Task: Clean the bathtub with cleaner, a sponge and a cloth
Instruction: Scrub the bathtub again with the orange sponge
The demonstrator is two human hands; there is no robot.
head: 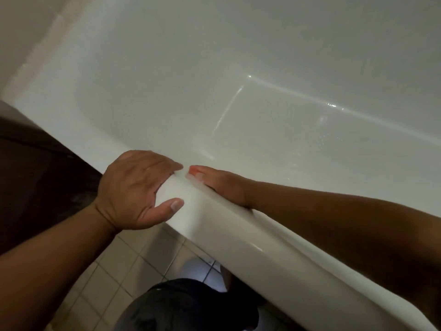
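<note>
Observed from the head camera, which I am monitoring remotely.

1. The bathtub (250,237) is white and fills most of the view. Its rounded rim runs from the left edge down to the lower right. I note wet streaks (298,96) and droplets glinting on the inner surface.

2. The left hand (136,187) rests on top of the rim. Its fingers are laid over the crest toward the inside and the thumb is stretched along the outer face. The hand is relaxed and holds no tool.

3. The right hand (224,185) reaches over the rim from the right and lies against the inner side, just below the crest. The rim hides most of the fingers. I cannot tell whether this hand is released or grasping anything.

4. A small pink-orange patch (195,172) shows at the tip of the right hand, just beside the fingertips of the left hand. It is too blurred for me to tell what it is.

5. Below the rim is a floor (114,271) of pale square tiles. The person's leg (181,304), in dark clothing, is at the bottom centre, close to the tub's outer wall. A dark brown surface (43,177) stands at the left, touching the end of the tub.
</note>
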